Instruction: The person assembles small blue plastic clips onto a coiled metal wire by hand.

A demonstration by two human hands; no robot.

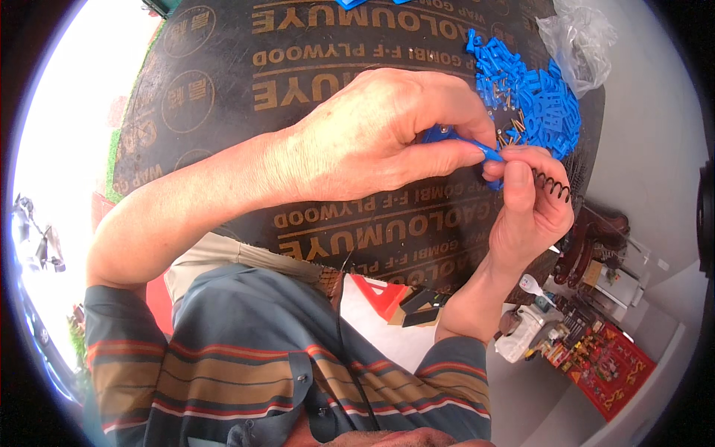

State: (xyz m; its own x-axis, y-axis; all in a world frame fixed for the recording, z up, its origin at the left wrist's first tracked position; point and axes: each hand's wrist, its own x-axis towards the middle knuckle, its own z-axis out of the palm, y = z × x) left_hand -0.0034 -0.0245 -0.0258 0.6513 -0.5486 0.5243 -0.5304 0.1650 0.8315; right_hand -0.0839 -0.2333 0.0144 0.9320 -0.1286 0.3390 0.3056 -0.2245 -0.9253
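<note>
Above the dark plywood board, my two hands meet at a blue plastic piece point(488, 151). My left hand point(372, 138) pinches it between thumb and forefinger, and more blue plastic shows under its curled fingers. My right hand point(530, 205) is closed, thumb pressed to fingers, against the piece's right end. A black spring-like coil point(553, 184) sticks out of my right hand past the fingers. Where the coil meets the blue piece is covered by my fingertips.
Beyond my hands, a heap of small blue plastic parts point(555, 112) lies on the plywood board point(328, 59) with several thin screws point(518, 127). A clear plastic bag point(585, 48) rests at the far right edge. A black cord point(339, 320) hangs before my shirt.
</note>
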